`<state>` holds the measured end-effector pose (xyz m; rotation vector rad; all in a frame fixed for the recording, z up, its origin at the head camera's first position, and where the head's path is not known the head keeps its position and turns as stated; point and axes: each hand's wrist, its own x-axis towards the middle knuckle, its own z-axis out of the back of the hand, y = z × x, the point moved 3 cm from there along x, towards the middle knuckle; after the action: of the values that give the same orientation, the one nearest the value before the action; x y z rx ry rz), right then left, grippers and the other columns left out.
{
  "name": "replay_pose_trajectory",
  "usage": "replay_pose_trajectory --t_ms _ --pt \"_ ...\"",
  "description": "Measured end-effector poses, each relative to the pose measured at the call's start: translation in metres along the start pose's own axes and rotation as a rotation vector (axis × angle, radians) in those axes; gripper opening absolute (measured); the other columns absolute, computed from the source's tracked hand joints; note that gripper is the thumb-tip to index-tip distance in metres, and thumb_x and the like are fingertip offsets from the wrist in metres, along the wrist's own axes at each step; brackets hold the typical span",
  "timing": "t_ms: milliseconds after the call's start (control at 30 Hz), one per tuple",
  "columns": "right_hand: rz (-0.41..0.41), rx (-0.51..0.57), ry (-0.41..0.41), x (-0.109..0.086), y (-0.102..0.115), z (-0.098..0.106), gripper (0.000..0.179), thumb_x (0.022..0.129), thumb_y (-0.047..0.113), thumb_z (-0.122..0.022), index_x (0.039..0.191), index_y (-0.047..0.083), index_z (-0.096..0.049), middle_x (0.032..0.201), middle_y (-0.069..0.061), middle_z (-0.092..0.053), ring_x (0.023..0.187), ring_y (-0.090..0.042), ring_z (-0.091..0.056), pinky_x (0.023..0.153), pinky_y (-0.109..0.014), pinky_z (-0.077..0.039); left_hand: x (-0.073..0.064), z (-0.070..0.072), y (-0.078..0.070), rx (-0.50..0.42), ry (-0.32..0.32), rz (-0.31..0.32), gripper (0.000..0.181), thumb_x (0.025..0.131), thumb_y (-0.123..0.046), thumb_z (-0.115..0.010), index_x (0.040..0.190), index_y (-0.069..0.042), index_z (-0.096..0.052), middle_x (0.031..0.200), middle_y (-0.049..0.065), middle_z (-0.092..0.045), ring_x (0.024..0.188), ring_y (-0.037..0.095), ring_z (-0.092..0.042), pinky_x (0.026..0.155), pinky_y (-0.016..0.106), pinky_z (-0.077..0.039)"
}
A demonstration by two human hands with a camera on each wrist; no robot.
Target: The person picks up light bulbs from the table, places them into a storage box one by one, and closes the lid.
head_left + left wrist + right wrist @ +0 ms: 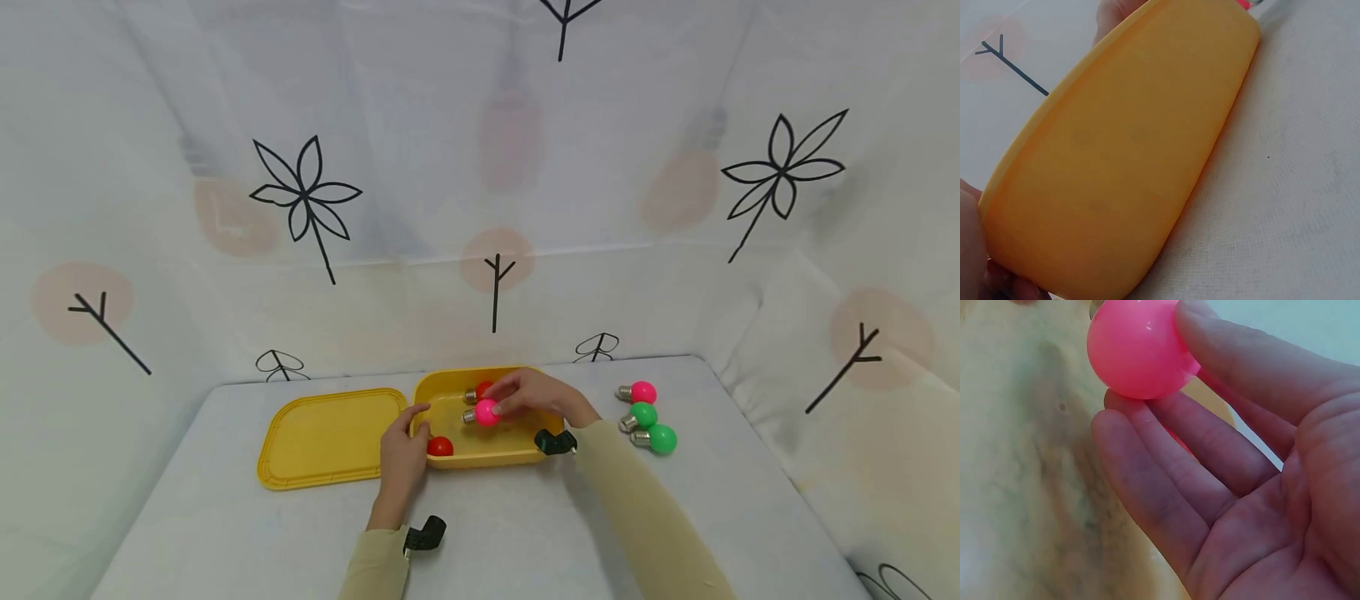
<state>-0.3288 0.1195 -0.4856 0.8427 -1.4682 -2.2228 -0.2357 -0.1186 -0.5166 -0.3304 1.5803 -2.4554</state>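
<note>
The right hand (536, 393) pinches the pink bulb (487, 412), probably light, stiff and slippery, over the yellow box (487, 460) that the left hand (403, 454) grips; its threaded metal base (468, 416) may give surer hold.

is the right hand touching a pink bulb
Touching: the right wrist view shows the right hand with its thumb and fingers against a pink bulb.

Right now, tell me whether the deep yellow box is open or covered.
Open: in the head view, the yellow box is uncovered, with two red bulbs visible inside from above.
</note>
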Motion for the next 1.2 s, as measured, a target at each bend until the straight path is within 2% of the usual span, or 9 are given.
replay_pose_trajectory --t_ms 133,267,533,667,867,1067,1200 --pt "0.021 -0.070 -0.019 0.003 -0.001 -0.001 0.033 0.085 0.019 -0.079 0.117 0.010 -0.074 0.115 -0.003 -0.068 0.101 -0.022 -0.060 0.086 -0.033 -0.054 0.000 0.001 0.000 0.006 0.001 -0.008 0.027 0.096 -0.010 -0.062 0.121 -0.014 -0.070 0.123 0.011 -0.066 0.105 0.027 -0.057 0.099 0.046 -0.048" --pt "0.039 -0.095 -0.010 0.006 -0.003 -0.004 0.032 0.086 0.020 -0.078 0.117 0.011 -0.075 0.114 -0.003 -0.069 0.101 -0.022 -0.060 0.085 -0.032 -0.054 -0.001 0.001 0.001 0.005 0.005 -0.014 0.027 0.096 -0.010 -0.061 0.121 -0.014 -0.071 0.127 0.011 -0.064 0.108 0.027 -0.056 0.101 0.047 -0.047" --pt "0.090 -0.190 0.024 0.010 -0.005 -0.007 0.031 0.089 0.020 -0.074 0.118 0.009 -0.073 0.110 -0.001 -0.070 0.093 -0.019 -0.061 0.083 -0.031 -0.053 -0.001 0.001 0.001 -0.012 0.010 -0.024 0.027 0.095 -0.009 -0.062 0.121 -0.013 -0.071 0.121 0.010 -0.066 0.102 0.026 -0.057 0.093 0.043 -0.051" --pt "0.096 -0.160 0.035 0.009 -0.005 -0.009 0.031 0.089 0.017 -0.074 0.118 0.009 -0.073 0.110 -0.002 -0.070 0.092 -0.020 -0.063 0.083 -0.032 -0.054 0.001 0.002 0.002 -0.019 0.010 -0.033 0.027 0.095 -0.009 -0.063 0.120 -0.014 -0.071 0.122 0.009 -0.066 0.102 0.026 -0.057 0.094 0.044 -0.051" --pt "0.082 -0.113 0.051 0.007 -0.007 -0.012 0.029 0.089 0.011 -0.073 0.118 0.008 -0.073 0.114 -0.003 -0.070 0.094 -0.020 -0.065 0.085 -0.032 -0.055 0.000 0.002 0.004 -0.007 0.043 -0.023 0.027 0.096 -0.011 -0.063 0.122 -0.014 -0.070 0.128 0.010 -0.063 0.106 0.026 -0.055 0.099 0.046 -0.048" --pt "0.096 -0.116 0.075 0.009 -0.005 -0.013 0.030 0.088 0.014 -0.075 0.117 0.009 -0.073 0.115 -0.003 -0.070 0.095 -0.021 -0.064 0.085 -0.033 -0.055 0.000 0.005 0.002 -0.013 0.038 -0.033 0.027 0.096 -0.011 -0.063 0.122 -0.013 -0.070 0.130 0.012 -0.062 0.107 0.027 -0.055 0.100 0.047 -0.047" --pt "0.103 -0.138 0.088 0.009 -0.007 -0.013 0.030 0.086 0.015 -0.077 0.116 0.011 -0.074 0.113 -0.002 -0.069 0.099 -0.021 -0.062 0.087 -0.033 -0.054 0.000 0.005 0.001 -0.018 0.049 -0.043 0.028 0.095 -0.010 -0.063 0.122 -0.011 -0.070 0.134 0.014 -0.060 0.116 0.029 -0.055 0.104 0.049 -0.044"
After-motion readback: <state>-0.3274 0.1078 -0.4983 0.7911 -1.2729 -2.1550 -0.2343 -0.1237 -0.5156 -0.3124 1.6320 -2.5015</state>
